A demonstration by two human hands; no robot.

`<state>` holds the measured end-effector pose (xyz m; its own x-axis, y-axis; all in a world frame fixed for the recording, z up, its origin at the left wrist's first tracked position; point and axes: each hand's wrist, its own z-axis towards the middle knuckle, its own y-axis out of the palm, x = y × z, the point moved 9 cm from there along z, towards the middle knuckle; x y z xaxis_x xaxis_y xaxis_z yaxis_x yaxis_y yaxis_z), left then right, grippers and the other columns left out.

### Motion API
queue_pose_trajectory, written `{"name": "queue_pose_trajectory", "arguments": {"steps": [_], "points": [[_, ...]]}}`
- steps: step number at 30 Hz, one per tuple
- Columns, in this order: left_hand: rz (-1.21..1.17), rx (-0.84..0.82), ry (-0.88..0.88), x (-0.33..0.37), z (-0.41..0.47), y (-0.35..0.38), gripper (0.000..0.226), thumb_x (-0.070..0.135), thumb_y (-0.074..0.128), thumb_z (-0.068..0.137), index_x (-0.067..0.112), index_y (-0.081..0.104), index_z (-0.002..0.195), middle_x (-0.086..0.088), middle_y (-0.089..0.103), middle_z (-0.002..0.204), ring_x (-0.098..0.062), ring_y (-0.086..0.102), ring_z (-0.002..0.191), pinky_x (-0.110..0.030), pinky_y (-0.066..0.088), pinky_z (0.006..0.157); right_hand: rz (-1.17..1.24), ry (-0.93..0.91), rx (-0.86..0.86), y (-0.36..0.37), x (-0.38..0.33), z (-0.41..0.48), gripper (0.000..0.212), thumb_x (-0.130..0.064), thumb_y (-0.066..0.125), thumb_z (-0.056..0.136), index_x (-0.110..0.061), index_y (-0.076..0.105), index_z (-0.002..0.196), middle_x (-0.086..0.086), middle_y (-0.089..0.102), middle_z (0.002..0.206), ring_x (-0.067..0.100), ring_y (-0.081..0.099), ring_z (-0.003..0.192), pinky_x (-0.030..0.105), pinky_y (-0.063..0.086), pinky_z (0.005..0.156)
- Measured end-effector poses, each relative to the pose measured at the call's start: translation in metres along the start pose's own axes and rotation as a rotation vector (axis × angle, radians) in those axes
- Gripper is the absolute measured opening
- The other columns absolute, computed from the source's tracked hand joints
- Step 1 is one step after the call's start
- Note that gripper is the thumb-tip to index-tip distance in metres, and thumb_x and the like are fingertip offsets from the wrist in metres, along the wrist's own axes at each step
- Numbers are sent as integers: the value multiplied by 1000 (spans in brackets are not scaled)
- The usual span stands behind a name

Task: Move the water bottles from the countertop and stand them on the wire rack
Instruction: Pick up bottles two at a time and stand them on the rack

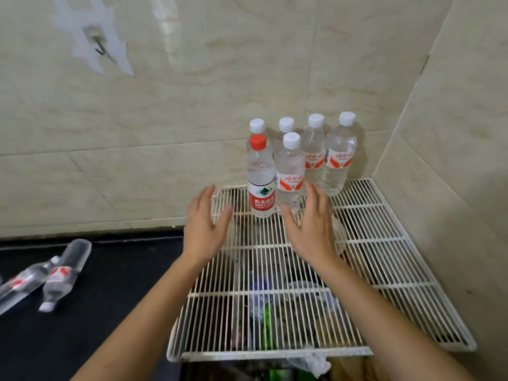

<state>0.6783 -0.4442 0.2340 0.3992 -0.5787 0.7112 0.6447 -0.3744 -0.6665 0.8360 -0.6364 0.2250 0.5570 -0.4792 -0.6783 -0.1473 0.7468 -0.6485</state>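
Observation:
Several water bottles stand upright at the far end of the white wire rack (pixel 384 259). The front pair is a red-capped bottle (pixel 261 180) and a white-capped bottle (pixel 290 174). My left hand (pixel 203 229) hovers just left of the red-capped bottle, fingers straight, holding nothing. My right hand (pixel 310 226) hovers just right of the white-capped bottle, also with straight fingers and empty. Two more bottles (pixel 64 273) lie on their sides on the black countertop (pixel 110 298) at the left.
Tiled walls close in behind and to the right of the rack. A hook (pixel 100 48) sticks to the back wall, upper left. Under the rack, bags and clutter (pixel 288 306) show through the wires.

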Motion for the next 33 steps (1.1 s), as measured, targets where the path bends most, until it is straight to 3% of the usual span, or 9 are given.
{"name": "queue_pose_trajectory", "arguments": {"steps": [3, 5, 12, 18, 23, 26, 33], "points": [[262, 104, 11, -19, -37, -49, 75, 57, 48, 100, 23, 22, 161, -8, 14, 170, -29, 19, 154, -52, 23, 121, -97, -262, 106, 7, -42, -14, 79, -55, 46, 100, -14, 18, 162, 19, 5, 168, 37, 9, 155, 48, 4, 126], [436, 209, 63, -31, -62, -79, 71, 55, 45, 101, 18, 28, 159, -17, 17, 168, -36, 20, 153, -58, 23, 120, -107, -394, 88, 24, -70, -21, 81, -55, 45, 100, -12, 18, 162, 23, 0, 168, 39, 3, 156, 45, -6, 127], [696, 338, -47, -91, -136, -152, 74, 57, 45, 97, 14, 34, 157, -22, 19, 166, -39, 16, 155, -62, 20, 121, -81, -667, -63, 90, -169, -72, 81, -61, 42, 100, -11, 25, 161, 30, 7, 167, 46, 4, 156, 58, 5, 126], [751, 346, -35, -153, -184, -217, 76, 57, 48, 94, 13, 38, 156, -27, 13, 166, -43, 16, 155, -62, 24, 118, -114, -737, -201, 148, -243, -139, 84, -63, 41, 99, -18, 12, 163, 19, -10, 170, 37, -12, 157, 55, -5, 126], [790, 298, -83, -230, -225, -300, 74, 58, 41, 95, 15, 38, 156, -25, 19, 166, -42, 18, 154, -65, 24, 116, -152, -769, -174, 201, -312, -192, 81, -60, 44, 99, -14, 21, 162, 22, 1, 170, 39, -3, 158, 55, 0, 126], [782, 274, -146, -286, -252, -352, 75, 58, 36, 96, 14, 36, 156, -25, 21, 165, -42, 19, 154, -66, 26, 117, -221, -807, -267, 256, -357, -238, 82, -59, 45, 99, -15, 16, 163, 18, -5, 171, 34, -9, 158, 55, -1, 127], [713, 208, -218, -376, -272, -419, 76, 59, 31, 96, 13, 34, 157, -25, 21, 165, -41, 18, 154, -65, 25, 117, -303, -795, -416, 332, -407, -295, 82, -58, 44, 98, -17, 16, 163, 17, -1, 171, 33, -5, 159, 53, -1, 127]]}}
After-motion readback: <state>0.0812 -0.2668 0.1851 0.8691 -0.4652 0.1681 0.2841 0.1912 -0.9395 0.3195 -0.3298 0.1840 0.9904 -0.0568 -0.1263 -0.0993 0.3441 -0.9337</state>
